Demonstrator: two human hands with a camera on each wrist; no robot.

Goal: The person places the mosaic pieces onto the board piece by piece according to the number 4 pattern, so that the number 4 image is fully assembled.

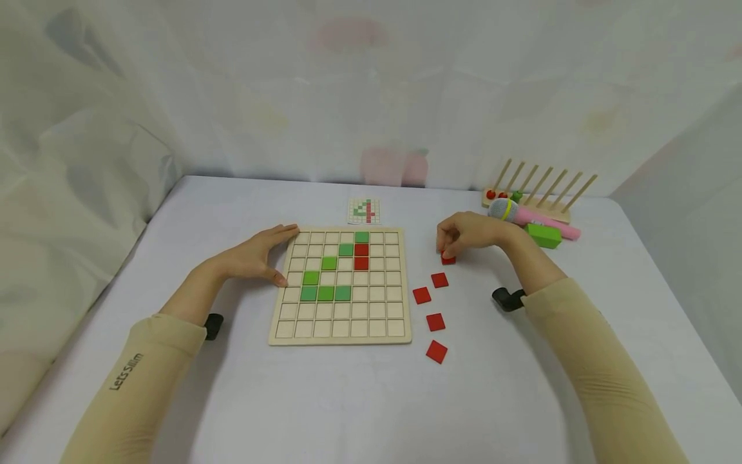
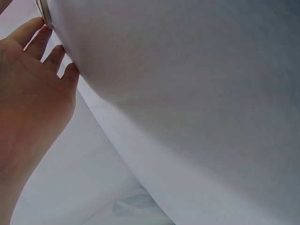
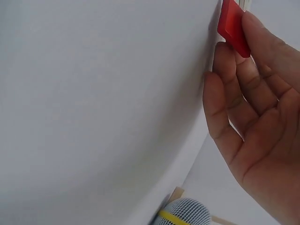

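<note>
A wooden grid board point(image 1: 342, 341) lies at the middle of the table in the head view. Several green tiles point(image 1: 326, 294) and two red tiles point(image 1: 362, 263) sit in its cells. Spread along the board's left edge, my left hand point(image 1: 255, 254) touches the rim with straight fingers; the left wrist view shows its fingertips at a corner of the board point(image 2: 45, 15). Right of the board, my right hand point(image 1: 469, 231) pinches a red square tile point(image 3: 233, 28) between thumb and fingers, close to the tabletop. Several loose red tiles point(image 1: 435, 322) lie below that hand.
Behind the board lies a small pattern card point(image 1: 364, 211) with green and red squares. At the back right are a wooden peg stand point(image 1: 545, 205), a pink toy microphone point(image 1: 551, 223) and a green block point(image 1: 543, 236). White cloth hangs behind the table.
</note>
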